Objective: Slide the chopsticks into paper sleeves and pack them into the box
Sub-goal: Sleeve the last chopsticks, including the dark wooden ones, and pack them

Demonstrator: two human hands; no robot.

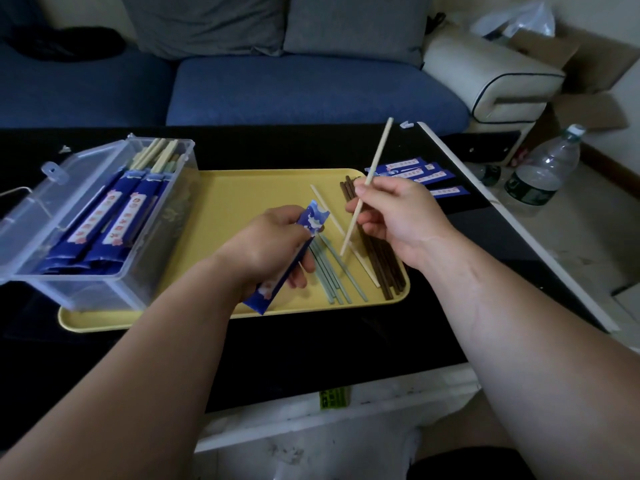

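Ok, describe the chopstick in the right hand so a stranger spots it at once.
Find the yellow tray on the black table. Over its right end, the right hand pinches one pale chopstick, tip raised toward the sofa. Unlike it, the brown chopsticks and green chopsticks below lie flat.

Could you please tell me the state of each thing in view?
Clear box: lid open, holds sleeved chopsticks.
Blue sleeve: held by left hand.
Pale chopstick: unsleeved, pinched by right hand.
Brown chopsticks: loose on yellow tray.
Water bottle: upright, capped.
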